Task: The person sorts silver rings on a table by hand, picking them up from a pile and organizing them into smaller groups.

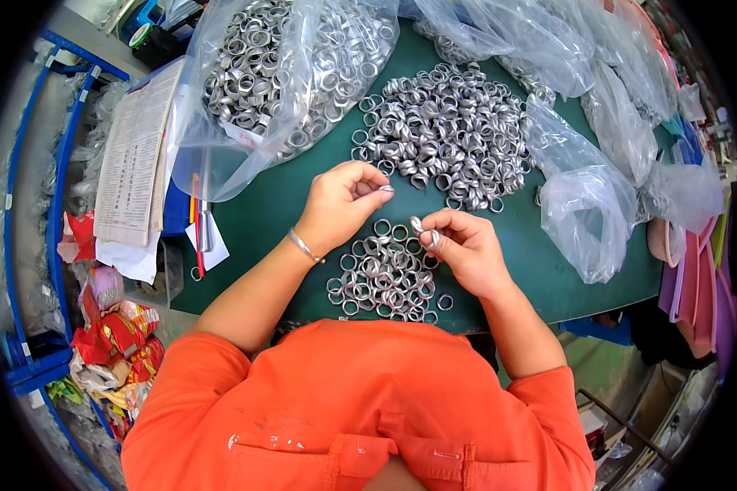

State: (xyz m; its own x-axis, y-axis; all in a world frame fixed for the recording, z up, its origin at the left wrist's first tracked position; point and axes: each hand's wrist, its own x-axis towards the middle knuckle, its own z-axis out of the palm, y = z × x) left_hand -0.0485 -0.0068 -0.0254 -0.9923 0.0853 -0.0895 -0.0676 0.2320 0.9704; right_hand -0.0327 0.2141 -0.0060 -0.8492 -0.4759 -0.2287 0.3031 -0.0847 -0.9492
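Between the thumb and fingers of my left hand is a metal ring, held at the near edge of a large heap of grey metal rings. My right hand pinches metal rings at its fingertips, two of which show. Both hands are a little above the green tabletop, apart from each other. Below and between them lies a smaller pile of metal rings, close to the table's near edge. A silver bangle sits on my left wrist.
A clear plastic bag full of rings lies at the far left. More clear bags cover the right side. Printed papers, pens and a blue rack stand left. Purple and pink plastic pieces are at the right edge.
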